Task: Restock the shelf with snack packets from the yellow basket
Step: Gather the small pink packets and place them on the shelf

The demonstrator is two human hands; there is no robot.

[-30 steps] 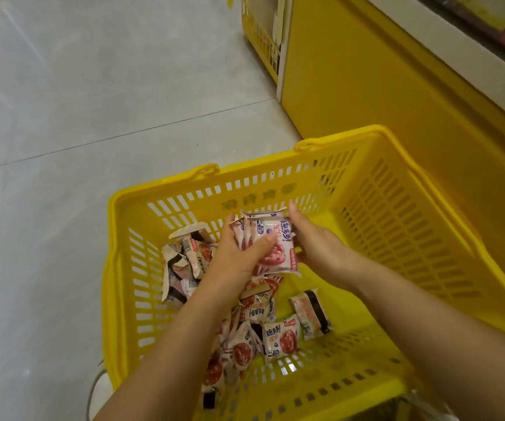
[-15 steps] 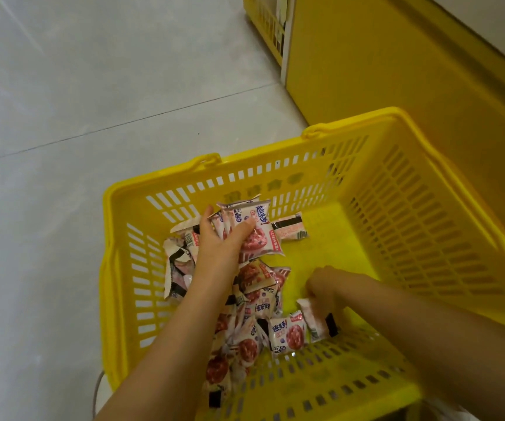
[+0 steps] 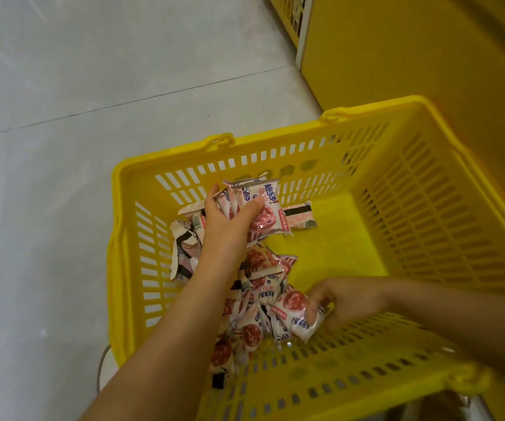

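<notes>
Yellow basket (image 3: 427, 208) filling lower half of frame, sitting on grey tiled floor (image 3: 93, 86).
Lower right: right hand (image 3: 347, 302) reaching in over near rim, curled fingers pinching one snack packet (image 3: 304, 323).
Lower centre: loose packets (image 3: 254, 302) lying heaped along basket's left side.
Mid-frame: left hand (image 3: 228, 221) gripping fanned bundle of packets (image 3: 259, 205), thumb pressing across front.
Just beyond: single packet (image 3: 301, 218) lying flat on basket bottom.
Upper right: yellow cabinet panel (image 3: 427, 56) standing behind basket.
</notes>
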